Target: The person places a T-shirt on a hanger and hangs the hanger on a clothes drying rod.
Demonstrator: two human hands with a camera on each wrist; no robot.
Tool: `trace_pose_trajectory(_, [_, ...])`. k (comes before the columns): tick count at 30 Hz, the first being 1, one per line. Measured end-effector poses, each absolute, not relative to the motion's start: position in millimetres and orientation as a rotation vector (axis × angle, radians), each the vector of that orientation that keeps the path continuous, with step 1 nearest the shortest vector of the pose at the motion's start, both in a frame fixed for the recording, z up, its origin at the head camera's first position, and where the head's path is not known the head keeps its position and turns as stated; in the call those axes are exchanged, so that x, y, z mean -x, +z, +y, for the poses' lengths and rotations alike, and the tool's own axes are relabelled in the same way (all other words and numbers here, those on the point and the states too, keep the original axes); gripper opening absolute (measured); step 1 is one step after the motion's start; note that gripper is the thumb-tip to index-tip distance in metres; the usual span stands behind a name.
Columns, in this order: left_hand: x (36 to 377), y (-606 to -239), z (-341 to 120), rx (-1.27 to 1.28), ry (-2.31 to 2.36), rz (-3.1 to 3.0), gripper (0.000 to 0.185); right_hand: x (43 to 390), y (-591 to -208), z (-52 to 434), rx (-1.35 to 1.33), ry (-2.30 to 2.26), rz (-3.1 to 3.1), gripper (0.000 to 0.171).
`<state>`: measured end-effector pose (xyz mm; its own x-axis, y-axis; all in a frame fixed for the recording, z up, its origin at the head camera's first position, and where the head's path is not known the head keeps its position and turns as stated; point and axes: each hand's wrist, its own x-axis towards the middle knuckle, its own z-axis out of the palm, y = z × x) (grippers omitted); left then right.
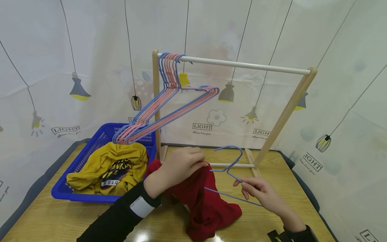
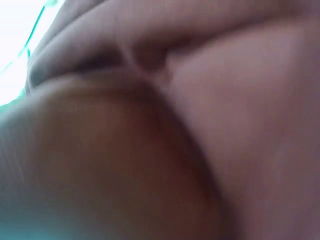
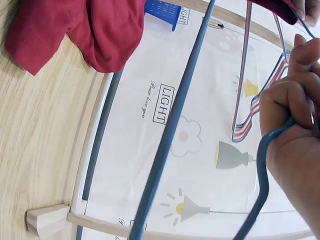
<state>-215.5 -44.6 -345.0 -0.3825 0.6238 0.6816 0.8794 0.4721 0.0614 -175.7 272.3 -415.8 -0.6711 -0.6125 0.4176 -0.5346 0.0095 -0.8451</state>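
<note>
A red garment [image 1: 211,205] hangs bunched from my left hand [image 1: 181,164], which grips its upper edge, its lower part reaching down to the table. A blue clothes hanger [image 1: 232,196] is pinched by my right hand [image 1: 261,193] along one sloping arm. Its hook points up and to the left, and its left end is hidden by the red cloth. In the right wrist view, fingers [image 3: 282,102] curl round the blue wire, with the hanger's straight bar [image 3: 173,120] crossing the picture. The left wrist view is blurred, filled by skin of the hand [image 2: 240,100].
Behind the hands stands a rack with a white rail [image 1: 248,65] and wooden posts [image 1: 282,117]. Several pink and blue hangers [image 1: 151,112] hang at its left end. At the left, a blue basket [image 1: 60,193] holds a yellow garment [image 1: 109,168] with dark print. Everything stands on a wooden table [image 1: 36,215].
</note>
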Motion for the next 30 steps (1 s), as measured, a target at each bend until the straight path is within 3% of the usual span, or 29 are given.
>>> trace_pose_trajectory(4, [222.4, -339.1, -54.1, 1.265, -0.666, -2.152, 0.016, 175.1, -414.4, 281.8, 1.249, -1.782, 2.169, 0.039])
trace_pose_trajectory(13, [232.6, -338.1, -71.3, 1.452, -0.385, -1.985, 0.015, 171.7, -401.9, 304.8, 1.212, -1.748, 2.150, 0.043])
trace_pose_trajectory(20, [233.0, -343.3, -67.6, 1.437, -0.302, -1.923, 0.017, 175.5, -394.9, 305.6, 1.221, -1.657, 2.193, 0.039])
trace_pose_trajectory(30, [234.6, -335.7, -83.3, 1.393, -0.580, -2.006, 0.014, 183.1, -387.7, 323.7, 1.248, -1.708, 2.077, 0.045])
